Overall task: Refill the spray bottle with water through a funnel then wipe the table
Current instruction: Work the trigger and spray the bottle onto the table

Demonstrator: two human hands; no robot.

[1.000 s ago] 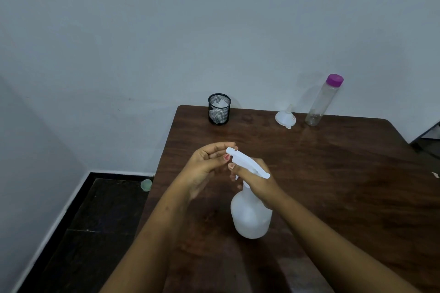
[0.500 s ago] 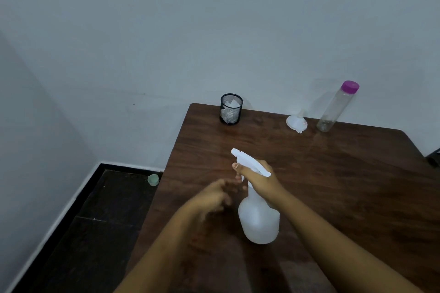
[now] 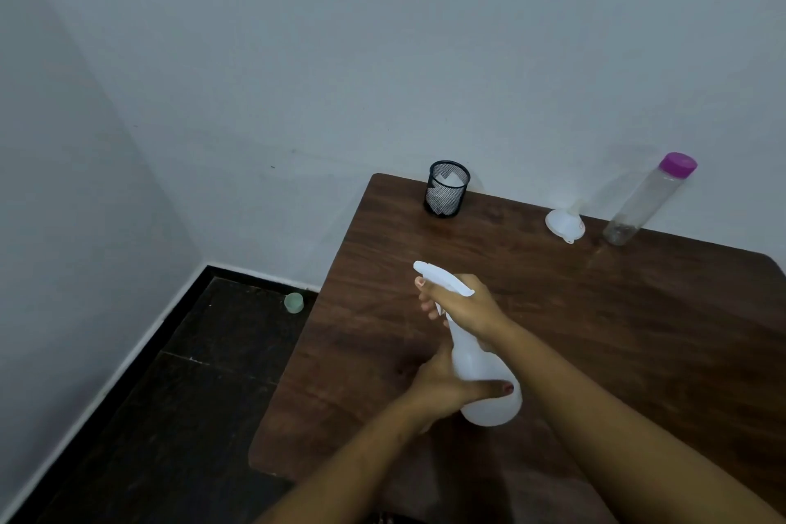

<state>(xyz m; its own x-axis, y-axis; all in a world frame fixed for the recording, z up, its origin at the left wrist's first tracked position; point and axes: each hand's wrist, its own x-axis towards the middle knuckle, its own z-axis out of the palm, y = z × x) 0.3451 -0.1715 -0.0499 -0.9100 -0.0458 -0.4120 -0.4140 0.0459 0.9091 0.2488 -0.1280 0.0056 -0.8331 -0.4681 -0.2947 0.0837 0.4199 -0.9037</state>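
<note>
On the bench point(image 3: 595, 311), near its left edge, the spray bottle point(image 3: 489, 411) stands upright. The right grip point(image 3: 461, 306) is clamped round its neck; the left grip point(image 3: 444, 385) clasps its body.

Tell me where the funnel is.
In the head view the funnel sits at the far edge of the table by the wall, just left of the purple-capped bottle and right of the mesh cup.

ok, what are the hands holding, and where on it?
Both hold the spray bottle: the right hand grips its neck just under the trigger head, the left hand wraps its lower body, thumb across the front.
</note>
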